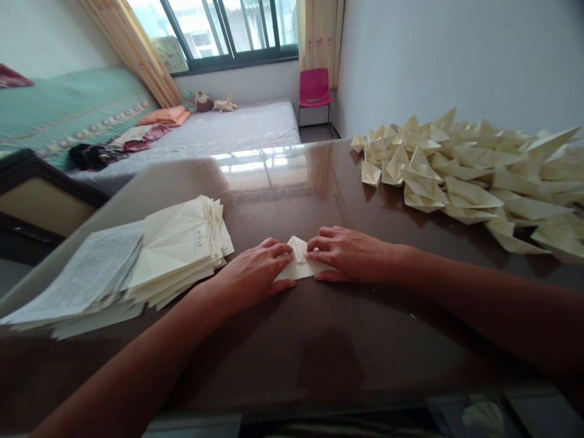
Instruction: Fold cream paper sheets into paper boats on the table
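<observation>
A small folded piece of cream paper (298, 250) lies on the glossy brown table, its pointed tip facing away from me. My left hand (258, 267) grips its left side, fingertips on top and thumb along the near edge. On the opposite side my right hand (349, 255) is closed on the paper in the same way, fingers curled on the fold and thumb low at the near edge. Both hands cover much of the paper's sides. Left of my left hand is a stack of creased cream sheets (176, 237).
Printed grey-white sheets (86, 267) lie beside the stack at the left. A large heap of folded paper boats (456, 164) covers the table's right side against the wall. Beyond the table (283, 347) are a bed (260, 125) and a pink chair (314, 88).
</observation>
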The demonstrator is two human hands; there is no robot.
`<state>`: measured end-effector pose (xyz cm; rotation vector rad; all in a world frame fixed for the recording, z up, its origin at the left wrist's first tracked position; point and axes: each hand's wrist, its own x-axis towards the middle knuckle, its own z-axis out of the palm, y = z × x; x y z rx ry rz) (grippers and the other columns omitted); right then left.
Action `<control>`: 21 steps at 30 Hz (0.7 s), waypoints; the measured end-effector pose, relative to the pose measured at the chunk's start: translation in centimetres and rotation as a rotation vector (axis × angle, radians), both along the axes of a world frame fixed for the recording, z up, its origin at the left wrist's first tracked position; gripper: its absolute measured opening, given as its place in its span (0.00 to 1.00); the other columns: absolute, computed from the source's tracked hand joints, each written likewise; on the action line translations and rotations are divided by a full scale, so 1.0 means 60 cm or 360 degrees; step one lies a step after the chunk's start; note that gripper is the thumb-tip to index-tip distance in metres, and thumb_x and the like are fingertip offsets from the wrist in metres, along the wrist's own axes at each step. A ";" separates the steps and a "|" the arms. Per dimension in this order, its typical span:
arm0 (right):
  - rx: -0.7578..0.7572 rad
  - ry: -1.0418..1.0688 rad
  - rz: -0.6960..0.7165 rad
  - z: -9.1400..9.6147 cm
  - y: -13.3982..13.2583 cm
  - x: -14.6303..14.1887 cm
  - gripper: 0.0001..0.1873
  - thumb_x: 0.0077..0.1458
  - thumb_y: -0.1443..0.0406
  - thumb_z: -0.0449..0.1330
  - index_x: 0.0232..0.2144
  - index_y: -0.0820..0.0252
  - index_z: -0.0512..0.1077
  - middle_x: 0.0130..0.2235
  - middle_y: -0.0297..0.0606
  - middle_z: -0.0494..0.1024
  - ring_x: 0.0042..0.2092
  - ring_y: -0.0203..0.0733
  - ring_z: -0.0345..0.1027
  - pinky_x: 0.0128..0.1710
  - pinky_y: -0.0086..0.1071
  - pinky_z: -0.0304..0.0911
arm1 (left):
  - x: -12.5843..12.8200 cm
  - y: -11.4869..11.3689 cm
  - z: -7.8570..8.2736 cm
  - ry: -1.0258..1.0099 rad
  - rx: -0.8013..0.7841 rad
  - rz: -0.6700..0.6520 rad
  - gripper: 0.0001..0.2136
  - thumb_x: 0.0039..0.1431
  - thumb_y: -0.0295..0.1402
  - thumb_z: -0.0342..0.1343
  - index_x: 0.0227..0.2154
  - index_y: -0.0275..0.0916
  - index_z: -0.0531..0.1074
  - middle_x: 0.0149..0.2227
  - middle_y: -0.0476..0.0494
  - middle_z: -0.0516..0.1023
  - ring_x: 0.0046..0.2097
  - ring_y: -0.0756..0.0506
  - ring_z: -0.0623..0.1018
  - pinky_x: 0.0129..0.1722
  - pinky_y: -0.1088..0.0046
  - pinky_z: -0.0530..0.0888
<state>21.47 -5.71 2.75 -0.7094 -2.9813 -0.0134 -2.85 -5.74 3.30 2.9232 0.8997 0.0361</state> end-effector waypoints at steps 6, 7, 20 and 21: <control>0.0014 -0.0116 -0.0084 0.007 -0.014 -0.007 0.15 0.61 0.64 0.52 0.46 0.66 0.71 0.43 0.47 0.76 0.42 0.45 0.64 0.44 0.39 0.56 | 0.014 -0.020 0.004 0.0225 0.0151 -0.0021 0.12 0.60 0.31 0.52 0.45 0.33 0.71 0.48 0.38 0.75 0.51 0.40 0.72 0.49 0.65 0.72; 0.0019 -0.0130 -0.0112 0.007 -0.017 -0.008 0.15 0.61 0.65 0.52 0.47 0.66 0.70 0.43 0.47 0.76 0.42 0.45 0.64 0.44 0.39 0.56 | 0.017 -0.023 0.004 0.0256 0.0181 -0.0019 0.12 0.60 0.30 0.52 0.45 0.33 0.71 0.47 0.37 0.75 0.51 0.40 0.72 0.48 0.65 0.72; 0.0035 -0.0141 -0.0209 0.005 -0.026 -0.009 0.16 0.61 0.67 0.50 0.50 0.65 0.68 0.42 0.47 0.76 0.43 0.46 0.65 0.42 0.38 0.52 | 0.025 -0.034 -0.010 0.0246 0.0322 0.0033 0.14 0.56 0.27 0.51 0.46 0.33 0.70 0.46 0.36 0.75 0.49 0.39 0.73 0.47 0.64 0.72; 0.0031 -0.0140 -0.0215 0.007 -0.025 -0.009 0.16 0.61 0.68 0.50 0.50 0.65 0.67 0.42 0.47 0.76 0.43 0.46 0.65 0.42 0.38 0.52 | 0.025 -0.034 -0.010 0.0246 0.0323 0.0029 0.15 0.56 0.28 0.51 0.46 0.33 0.69 0.46 0.35 0.75 0.49 0.39 0.73 0.47 0.64 0.72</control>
